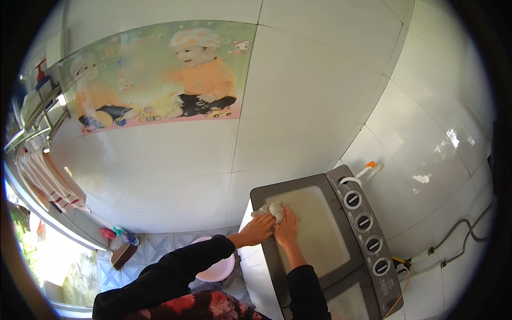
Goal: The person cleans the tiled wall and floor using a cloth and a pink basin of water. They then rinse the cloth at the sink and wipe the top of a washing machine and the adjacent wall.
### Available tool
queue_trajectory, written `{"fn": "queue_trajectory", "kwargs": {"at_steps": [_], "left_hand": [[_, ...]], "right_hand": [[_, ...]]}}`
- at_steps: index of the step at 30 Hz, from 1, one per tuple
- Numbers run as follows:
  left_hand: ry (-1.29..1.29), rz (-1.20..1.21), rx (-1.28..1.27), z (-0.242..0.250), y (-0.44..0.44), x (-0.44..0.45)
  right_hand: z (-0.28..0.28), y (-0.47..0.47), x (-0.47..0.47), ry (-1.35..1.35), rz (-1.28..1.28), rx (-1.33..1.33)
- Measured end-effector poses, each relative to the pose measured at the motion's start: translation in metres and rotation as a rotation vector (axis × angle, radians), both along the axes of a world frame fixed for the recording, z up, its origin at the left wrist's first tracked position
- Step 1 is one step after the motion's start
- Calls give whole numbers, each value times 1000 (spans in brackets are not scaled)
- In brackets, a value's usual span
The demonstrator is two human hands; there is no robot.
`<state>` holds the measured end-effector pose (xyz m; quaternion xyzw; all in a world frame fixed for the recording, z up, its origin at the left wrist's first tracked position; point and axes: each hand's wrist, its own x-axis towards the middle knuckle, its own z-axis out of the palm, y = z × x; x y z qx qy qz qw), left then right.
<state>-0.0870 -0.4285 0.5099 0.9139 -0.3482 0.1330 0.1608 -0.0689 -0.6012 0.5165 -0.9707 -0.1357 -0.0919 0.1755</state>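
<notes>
A twin-tub washing machine (316, 248) with a grey top, translucent lids and a panel of several dials stands before me. On its larger lid, near the far left corner, lies a bunched, pale grey cloth (277, 211). My left hand (258, 229) presses on the cloth's near left side, fingers stretched over it. Beside it, my right hand (287, 228) rests on the cloth's right part with its fingers spread forward. Both hands almost touch. The palms and the cloth under them are hidden.
A pink basin (218, 269) stands on the tiled floor left of the machine. A broom head (124, 256) and bottles lie by the doorway. A striped towel (52, 180) hangs from a metal rack at left. Hoses and a orange-handled tap (371, 164) are at the right wall.
</notes>
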Motion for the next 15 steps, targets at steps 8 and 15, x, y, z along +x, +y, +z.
{"fn": "queue_trajectory", "kwargs": {"at_steps": [8, 15], "left_hand": [[-50, -61, 15, -5, -23, -73], [54, -383, 39, 7, -24, -88]], "right_hand": [[-4, -23, -88, 0, -13, -72], [-18, -45, -148, -173, -55, -73]]}}
